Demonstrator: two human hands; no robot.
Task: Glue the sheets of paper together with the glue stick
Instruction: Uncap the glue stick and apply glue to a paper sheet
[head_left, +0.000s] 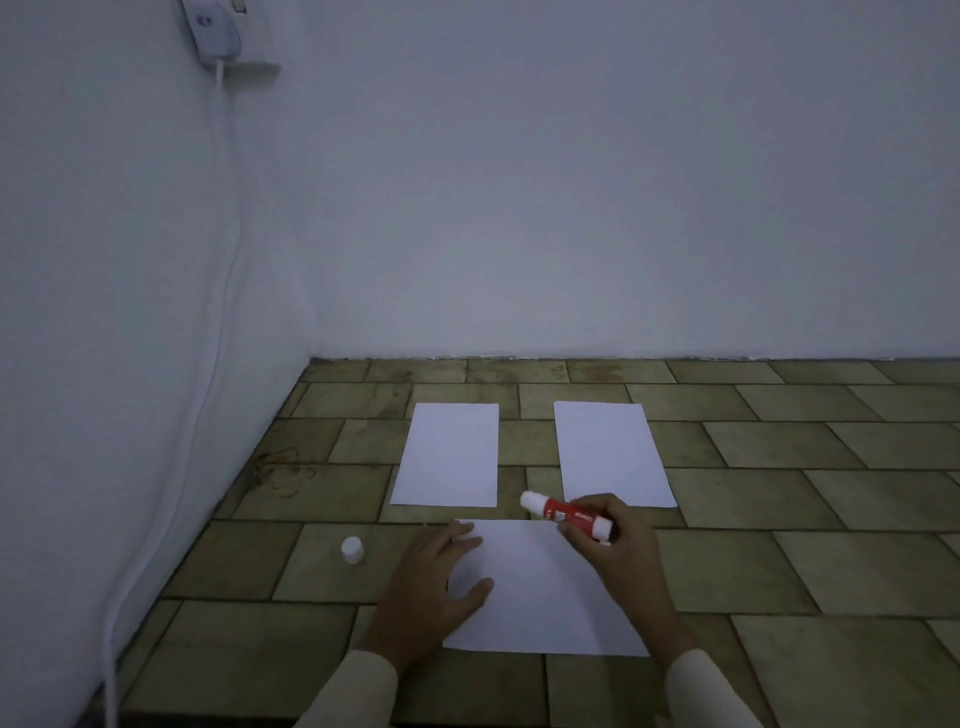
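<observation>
Right hand (618, 545): fingers curled round the red glue stick (563, 513), gripping its lower half, at about 1 o'clock of the near sheet (545, 597).
Glue stick: lies slanted in the grip, its white end pointing toward 10 o'clock, just past the near sheet's far edge; whether that end touches anything is hard to tell in the dim light.
Left hand (436, 577): fingers straight and spread, pressed flat on the near sheet's left edge, at 9 o'clock of the sheet.
Near sheet: white, flat on the tiled floor (779, 545), between the two hands.
Cap (352, 550): small, white, upright on the floor at 9 o'clock, beyond the left hand and apart from it.
Far left sheet (449, 452): at 11 o'clock, apart from the near sheet.
Far right sheet (610, 452): at 1 o'clock, behind the right hand, with a strip of floor between it and the far left sheet.
Cable (218, 312): white, hanging down the left wall to the floor.
</observation>
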